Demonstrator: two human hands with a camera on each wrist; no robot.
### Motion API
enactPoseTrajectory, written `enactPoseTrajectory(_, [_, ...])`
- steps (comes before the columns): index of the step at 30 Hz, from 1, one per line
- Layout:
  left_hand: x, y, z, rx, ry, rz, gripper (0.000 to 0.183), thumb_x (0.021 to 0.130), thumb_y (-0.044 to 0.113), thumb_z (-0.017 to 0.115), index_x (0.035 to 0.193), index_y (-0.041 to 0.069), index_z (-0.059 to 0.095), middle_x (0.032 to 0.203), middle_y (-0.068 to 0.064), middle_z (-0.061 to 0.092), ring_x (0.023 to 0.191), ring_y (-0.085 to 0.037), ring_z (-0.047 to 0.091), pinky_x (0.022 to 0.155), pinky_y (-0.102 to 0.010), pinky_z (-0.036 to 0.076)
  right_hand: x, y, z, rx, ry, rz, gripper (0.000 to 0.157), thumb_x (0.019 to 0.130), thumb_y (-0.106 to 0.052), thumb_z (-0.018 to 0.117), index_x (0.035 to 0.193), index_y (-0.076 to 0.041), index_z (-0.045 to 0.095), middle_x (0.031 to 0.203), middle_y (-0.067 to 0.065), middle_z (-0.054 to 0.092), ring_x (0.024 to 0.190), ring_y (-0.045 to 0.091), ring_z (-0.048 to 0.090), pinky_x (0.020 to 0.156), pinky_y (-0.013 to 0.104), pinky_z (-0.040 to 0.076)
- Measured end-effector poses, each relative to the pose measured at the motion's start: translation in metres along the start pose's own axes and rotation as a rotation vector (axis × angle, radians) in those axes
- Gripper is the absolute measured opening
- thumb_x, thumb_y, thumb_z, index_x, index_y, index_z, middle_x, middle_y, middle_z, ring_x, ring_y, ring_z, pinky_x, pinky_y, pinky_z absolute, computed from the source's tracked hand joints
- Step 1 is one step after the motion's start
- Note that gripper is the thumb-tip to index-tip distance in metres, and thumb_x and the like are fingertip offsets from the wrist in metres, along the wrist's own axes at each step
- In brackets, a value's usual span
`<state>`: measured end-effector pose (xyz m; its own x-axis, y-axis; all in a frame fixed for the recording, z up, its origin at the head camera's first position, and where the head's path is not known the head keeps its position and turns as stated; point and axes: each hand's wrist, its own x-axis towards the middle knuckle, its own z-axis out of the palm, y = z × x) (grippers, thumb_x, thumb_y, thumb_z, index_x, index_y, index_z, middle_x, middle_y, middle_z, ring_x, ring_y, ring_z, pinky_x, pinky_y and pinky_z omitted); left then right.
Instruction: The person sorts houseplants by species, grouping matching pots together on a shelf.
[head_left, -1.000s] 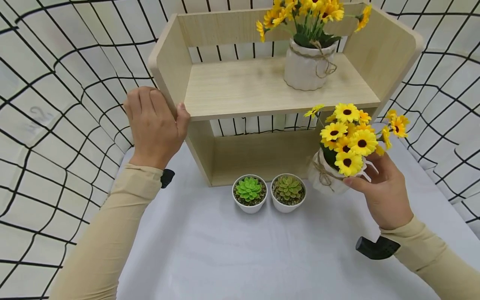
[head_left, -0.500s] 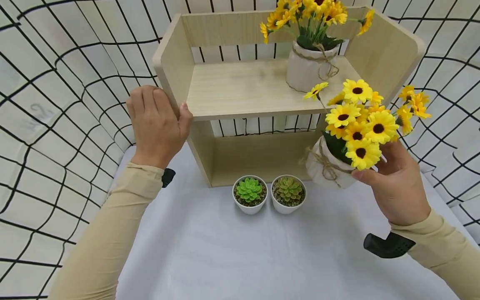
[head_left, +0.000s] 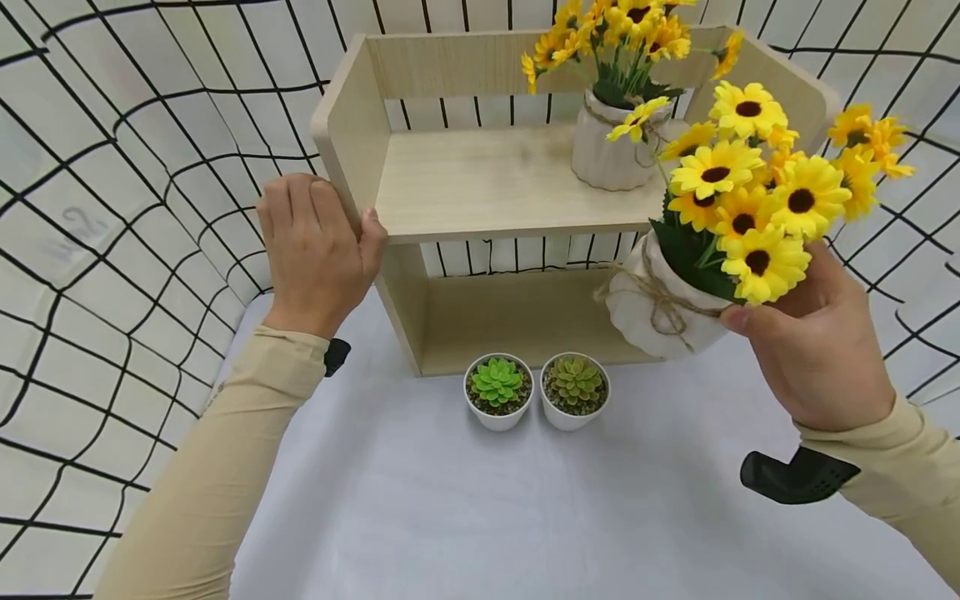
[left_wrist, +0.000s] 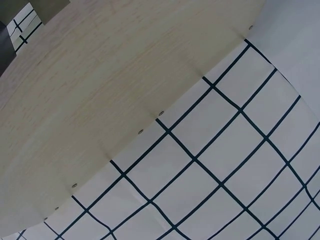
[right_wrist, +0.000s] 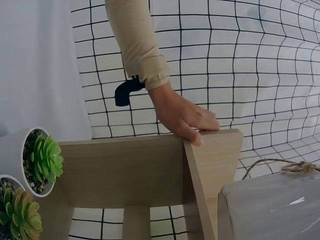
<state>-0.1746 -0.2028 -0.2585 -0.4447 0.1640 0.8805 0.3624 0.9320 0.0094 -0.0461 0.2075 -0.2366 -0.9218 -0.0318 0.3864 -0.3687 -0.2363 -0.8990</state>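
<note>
My left hand (head_left: pixel 318 250) grips the left side panel of a pale two-tier wooden shelf (head_left: pixel 487 179), thumb over its front edge. In the right wrist view the same left hand (right_wrist: pixel 180 112) shows on that panel. My right hand (head_left: pixel 825 342) holds a white pot of yellow artificial sunflowers (head_left: pixel 663 296) by its rim, tilted to the left and raised before the shelf's right part. Twine is tied round this pot, which fills the lower right of the right wrist view. Blooms and pot hide some of the right fingers. A similar flower pot (head_left: pixel 607 150) stands on the upper tier.
Two small white pots with succulents, one bright green (head_left: pixel 498 392) and one duller green (head_left: pixel 575 392), stand side by side on the white cloth (head_left: pixel 487 508) before the shelf. Black wire mesh (head_left: pixel 187 167) encloses the sides and back.
My right hand has lifted the held sunflower pot up from near the cloth and slightly right, until its blooms overlap the upper tier. The left hand stays on the side panel.
</note>
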Motion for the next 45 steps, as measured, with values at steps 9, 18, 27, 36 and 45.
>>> enactPoseTrajectory(9, [0.000, -0.001, -0.001, 0.021, -0.013, 0.006, 0.040, 0.100, 0.029, 0.038, 0.098, -0.009, 0.048, 0.103, -0.031, 0.052, 0.101, -0.045, 0.041, 0.088, -0.055, 0.032, 0.020, -0.016, 0.019, 0.043, -0.063, -0.052, 0.088, 0.081, 0.029, 0.052, 0.159, -0.010, 0.037, 0.166, 0.010, 0.034, 0.144, 0.028, 0.036, 0.107, 0.024, 0.052])
enactPoseTrajectory(18, [0.000, -0.001, 0.000, 0.025, -0.013, 0.010, 0.041, 0.100, 0.030, 0.038, 0.099, -0.010, 0.048, 0.103, -0.031, 0.052, 0.101, -0.045, 0.042, 0.089, -0.054, 0.034, 0.044, -0.030, 0.038, 0.031, -0.030, -0.057, 0.086, 0.081, 0.028, 0.055, 0.155, -0.015, 0.046, 0.161, 0.011, 0.039, 0.140, 0.032, 0.044, 0.103, 0.023, 0.054])
enactPoseTrajectory(27, [-0.002, 0.000, -0.002, 0.026, -0.014, 0.013, 0.042, 0.100, 0.030, 0.039, 0.099, -0.010, 0.048, 0.103, -0.031, 0.052, 0.100, -0.045, 0.042, 0.089, -0.054, 0.033, 0.067, -0.036, 0.057, 0.050, -0.005, -0.062, 0.076, 0.082, 0.022, 0.059, 0.149, -0.013, 0.053, 0.153, 0.013, 0.046, 0.134, 0.033, 0.051, 0.098, 0.024, 0.056])
enactPoseTrajectory(36, [-0.001, -0.001, -0.003, 0.041, -0.010, 0.018, 0.042, 0.101, 0.030, 0.038, 0.100, -0.010, 0.048, 0.103, -0.031, 0.052, 0.101, -0.045, 0.042, 0.090, -0.054, 0.033, 0.091, -0.028, 0.079, -0.015, 0.017, -0.005, 0.062, 0.082, 0.013, 0.070, 0.137, -0.013, 0.059, 0.136, 0.010, 0.051, 0.126, 0.032, 0.059, 0.105, 0.030, 0.051])
enactPoseTrajectory(45, [-0.001, -0.001, -0.003, 0.034, -0.006, 0.025, 0.041, 0.101, 0.030, 0.038, 0.098, -0.009, 0.048, 0.101, -0.030, 0.052, 0.099, -0.045, 0.042, 0.088, -0.053, 0.033, 0.113, -0.013, 0.093, -0.190, -0.008, 0.026, 0.067, 0.080, 0.000, 0.081, 0.139, -0.018, 0.058, 0.134, 0.005, 0.054, 0.118, 0.028, 0.060, 0.104, 0.037, 0.049])
